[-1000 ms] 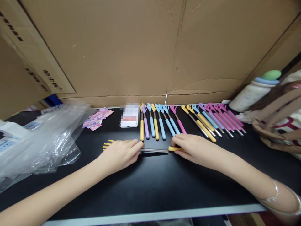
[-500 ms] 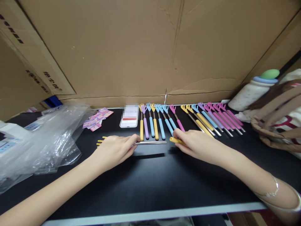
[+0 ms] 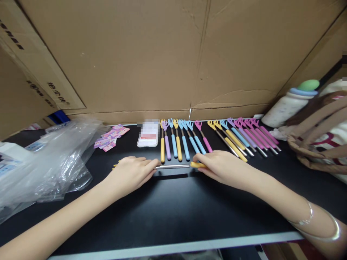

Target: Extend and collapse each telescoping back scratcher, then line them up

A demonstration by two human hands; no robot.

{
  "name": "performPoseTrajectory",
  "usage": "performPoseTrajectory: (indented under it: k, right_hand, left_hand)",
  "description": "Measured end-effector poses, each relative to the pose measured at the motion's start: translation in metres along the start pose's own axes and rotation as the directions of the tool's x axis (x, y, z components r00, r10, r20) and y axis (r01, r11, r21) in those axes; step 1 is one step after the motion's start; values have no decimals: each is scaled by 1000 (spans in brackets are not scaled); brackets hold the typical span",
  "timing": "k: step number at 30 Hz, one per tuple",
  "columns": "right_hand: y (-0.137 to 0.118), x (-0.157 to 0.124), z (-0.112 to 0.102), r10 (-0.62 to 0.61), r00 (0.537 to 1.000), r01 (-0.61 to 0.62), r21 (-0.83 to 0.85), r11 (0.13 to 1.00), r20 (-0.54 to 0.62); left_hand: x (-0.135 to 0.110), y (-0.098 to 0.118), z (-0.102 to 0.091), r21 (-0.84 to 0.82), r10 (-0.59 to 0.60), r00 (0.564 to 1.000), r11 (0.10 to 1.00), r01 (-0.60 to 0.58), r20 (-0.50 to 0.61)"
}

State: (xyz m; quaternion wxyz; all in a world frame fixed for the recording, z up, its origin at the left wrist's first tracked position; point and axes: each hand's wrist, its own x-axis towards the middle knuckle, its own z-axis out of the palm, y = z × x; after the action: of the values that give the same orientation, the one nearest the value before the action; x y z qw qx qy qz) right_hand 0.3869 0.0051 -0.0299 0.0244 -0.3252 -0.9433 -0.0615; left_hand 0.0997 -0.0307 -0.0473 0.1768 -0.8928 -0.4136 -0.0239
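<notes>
My left hand point(image 3: 132, 172) is closed around a back scratcher whose bare metal rod point(image 3: 173, 167) points right; its yellow claw tips peek out left of the knuckles. In my right hand point(image 3: 219, 163) is a yellow handle sleeve point(image 3: 197, 164), its open end facing the rod tip with a very small gap. Most of the sleeve is hidden by the fingers. Just behind the hands lies a row of back scratchers with handles point(image 3: 179, 148) in yellow, purple, blue and pink. Farther right is another group point(image 3: 244, 135), several with metal rods sticking out below their claws and loose sleeves alongside.
Clear plastic bags point(image 3: 65, 162) are heaped at the left. Small pink printed cards point(image 3: 111, 136) and a phone point(image 3: 148, 135) lie toward the back. A white bottle point(image 3: 287, 106) and a fabric bag point(image 3: 311, 144) stand at the right. A cardboard wall point(image 3: 135, 65) closes off the back.
The yellow sleeve has come left toward the rod, lining up with its tip and narrowing the gap. The view has shifted slightly. Both hands keep their hold.
</notes>
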Motion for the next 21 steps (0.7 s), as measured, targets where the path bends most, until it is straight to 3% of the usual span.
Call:
performPoseTrajectory:
  k: [21]
  right_hand:
    - [-4, 0, 1, -38, 999, 37, -10, 999, -20]
  left_hand:
    - [1, 0, 0, 16, 37, 999, 999, -37, -3]
